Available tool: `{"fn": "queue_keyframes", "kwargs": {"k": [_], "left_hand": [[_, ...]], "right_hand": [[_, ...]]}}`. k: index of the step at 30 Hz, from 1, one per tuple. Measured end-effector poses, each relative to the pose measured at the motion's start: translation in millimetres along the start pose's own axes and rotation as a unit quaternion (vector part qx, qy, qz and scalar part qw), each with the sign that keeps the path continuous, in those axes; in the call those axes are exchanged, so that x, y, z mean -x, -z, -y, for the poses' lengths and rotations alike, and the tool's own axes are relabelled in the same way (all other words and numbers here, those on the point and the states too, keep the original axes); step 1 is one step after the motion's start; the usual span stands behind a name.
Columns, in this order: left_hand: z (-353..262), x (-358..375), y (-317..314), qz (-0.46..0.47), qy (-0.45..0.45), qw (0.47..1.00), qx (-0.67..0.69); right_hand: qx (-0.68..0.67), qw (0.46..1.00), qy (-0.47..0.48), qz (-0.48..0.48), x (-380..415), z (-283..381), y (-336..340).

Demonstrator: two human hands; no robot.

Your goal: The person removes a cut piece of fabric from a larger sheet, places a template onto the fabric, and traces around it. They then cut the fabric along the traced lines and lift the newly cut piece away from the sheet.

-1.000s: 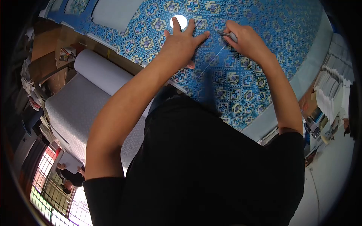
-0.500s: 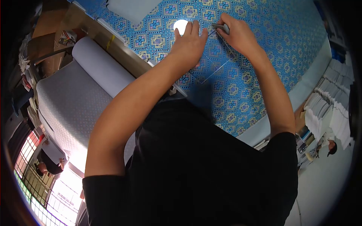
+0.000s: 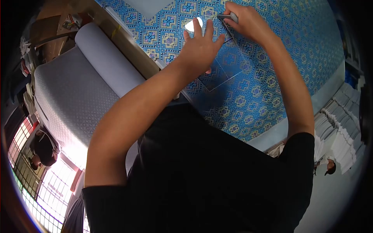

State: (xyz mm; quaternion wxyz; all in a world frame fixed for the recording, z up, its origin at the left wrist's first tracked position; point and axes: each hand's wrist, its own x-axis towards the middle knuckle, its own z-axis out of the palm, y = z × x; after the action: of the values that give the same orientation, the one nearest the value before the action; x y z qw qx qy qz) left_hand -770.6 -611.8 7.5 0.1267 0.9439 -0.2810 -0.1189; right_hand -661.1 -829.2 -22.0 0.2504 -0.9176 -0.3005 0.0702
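Blue patterned sheet material (image 3: 248,105) covers the table under both hands. A clear, straight-edged plate (image 3: 231,68) lies on it, its corner and edges showing as thin bright lines. My left hand (image 3: 200,50) is pressed flat over the plate with fingers spread, beside a bright white spot. In my right hand (image 3: 250,25) is a grey-handled utility knife (image 3: 233,17), gripped with the fingers curled round it. Its tip points left at the pattern, just beyond the plate's far edge. The plate's left part is hidden beneath my left hand and forearm.
On the left, a pale roll (image 3: 105,58) rests above a draped grey sheet (image 3: 66,85). Stacks of white sheets (image 3: 338,120) stand at the right. One person (image 3: 44,149) is at the lower left, another (image 3: 330,167) at the right. A grey piece (image 3: 149,7) lies at the table's far side.
My right hand, with the knife, has shifted slightly up in view. My left hand has moved a little right, its fingers spread wider. More of the clear plate's edges now shows.
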Motion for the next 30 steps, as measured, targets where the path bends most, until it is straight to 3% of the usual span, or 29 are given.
{"fn": "queue_keyframes", "kwargs": {"k": [30], "left_hand": [[3.0, 3.7, -11.3, -0.024, 0.011, 1.0, -0.007]], "right_hand": [[-0.123, 0.992, -0.016, -0.034, -96.4, -204.2, -36.0]]}}
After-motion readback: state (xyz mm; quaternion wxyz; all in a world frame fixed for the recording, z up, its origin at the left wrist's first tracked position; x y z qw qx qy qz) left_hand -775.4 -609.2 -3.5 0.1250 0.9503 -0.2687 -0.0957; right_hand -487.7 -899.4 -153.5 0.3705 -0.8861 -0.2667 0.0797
